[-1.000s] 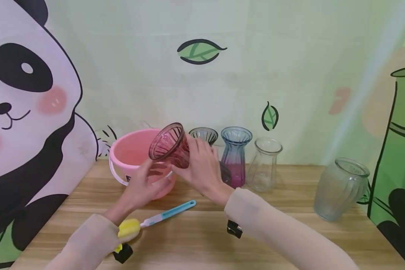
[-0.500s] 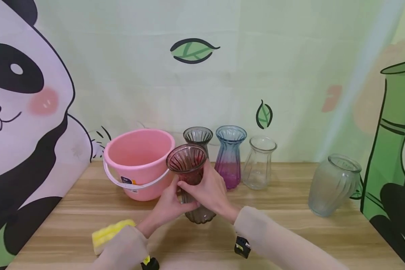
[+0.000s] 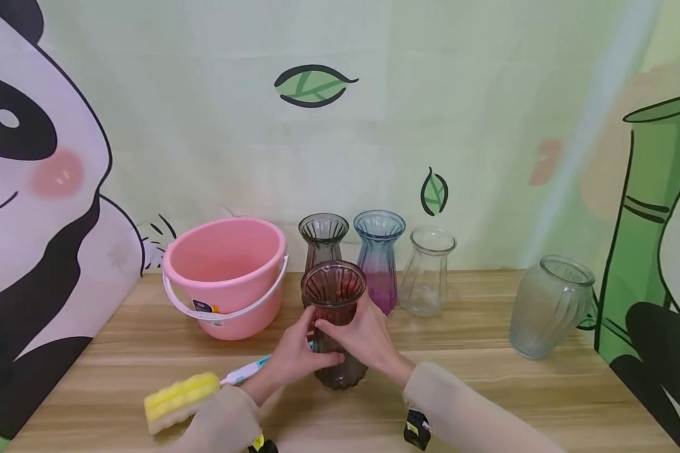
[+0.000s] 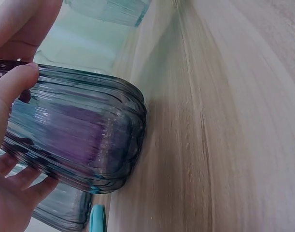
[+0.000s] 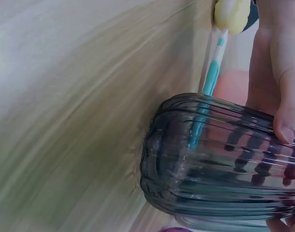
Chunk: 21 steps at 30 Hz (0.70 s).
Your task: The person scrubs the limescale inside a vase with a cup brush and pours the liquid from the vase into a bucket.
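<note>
A ribbed glass vase (image 3: 340,376), dark red at its flared rim and smoky grey below, stands upright between both hands. My left hand (image 3: 294,356) grips it from the left side, thumb across the front. On the opposite side my right hand (image 3: 375,335) holds it, its thumb also on the front. Close up in the left wrist view, the vase (image 4: 84,133) has its scalloped base right by the wood; I cannot tell whether it touches. A bottle brush (image 3: 181,400) with a yellow sponge head lies left of the vase, its turquoise handle partly hidden by the left hand.
A pink bucket (image 3: 243,314) with a white handle stands at the back left. Behind the held vase are a grey vase (image 3: 323,242), a blue-and-purple vase (image 3: 378,267) and a clear vase (image 3: 426,286). Further right, a frosted jar (image 3: 546,308) stands on the wooden table (image 3: 487,390).
The red-grey vase, tilted near the bucket a second ago, has come down and right to the tabletop and is now upright. Both hands keep hold of it.
</note>
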Each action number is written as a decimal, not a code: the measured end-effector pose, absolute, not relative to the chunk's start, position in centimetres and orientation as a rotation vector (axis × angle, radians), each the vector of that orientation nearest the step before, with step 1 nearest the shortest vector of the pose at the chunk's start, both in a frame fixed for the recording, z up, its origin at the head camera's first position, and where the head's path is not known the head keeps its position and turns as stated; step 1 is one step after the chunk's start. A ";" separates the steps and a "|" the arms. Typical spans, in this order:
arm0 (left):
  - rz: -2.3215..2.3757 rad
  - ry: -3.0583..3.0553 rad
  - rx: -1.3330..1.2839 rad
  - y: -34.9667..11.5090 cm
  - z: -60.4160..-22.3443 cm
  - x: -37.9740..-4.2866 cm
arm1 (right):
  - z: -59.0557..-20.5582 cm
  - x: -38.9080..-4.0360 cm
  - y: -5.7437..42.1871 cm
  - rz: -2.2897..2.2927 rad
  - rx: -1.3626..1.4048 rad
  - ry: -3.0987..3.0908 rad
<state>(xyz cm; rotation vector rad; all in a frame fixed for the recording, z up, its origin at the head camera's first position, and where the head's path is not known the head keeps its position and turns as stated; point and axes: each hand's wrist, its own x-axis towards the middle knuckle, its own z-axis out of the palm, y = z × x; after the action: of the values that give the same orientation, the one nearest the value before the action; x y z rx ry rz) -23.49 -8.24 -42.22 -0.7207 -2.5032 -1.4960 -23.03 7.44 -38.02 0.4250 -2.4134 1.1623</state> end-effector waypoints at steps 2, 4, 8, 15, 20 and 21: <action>-1.490 -2.512 -0.706 -8.0 -42.3 -23.4 | -38.2 -23.0 7.7 1.198 0.417 -2.414; -1.493 -2.518 -0.700 -7.7 -42.4 -23.4 | -38.5 -22.9 8.1 1.234 0.409 -2.412; -1.509 -2.503 -0.720 -6.7 -42.4 -23.2 | -38.7 -22.8 9.0 1.264 0.402 -2.416; -1.575 -2.491 -0.777 -4.9 -42.3 -22.6 | -38.6 -22.1 11.0 1.290 0.389 -2.438; -1.607 -2.478 -0.763 -4.8 -42.2 -21.8 | -38.8 -21.7 13.0 1.379 0.401 -2.414; -1.606 -2.470 -0.755 -4.9 -42.2 -21.7 | -38.8 -21.7 13.5 1.385 0.399 -2.407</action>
<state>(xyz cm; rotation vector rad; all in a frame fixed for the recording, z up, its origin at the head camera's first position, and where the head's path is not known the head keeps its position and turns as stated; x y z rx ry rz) -21.68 -4.89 -42.16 -0.7550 -2.4705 -1.6060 -21.66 13.49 -38.76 0.3990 -2.4073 1.3854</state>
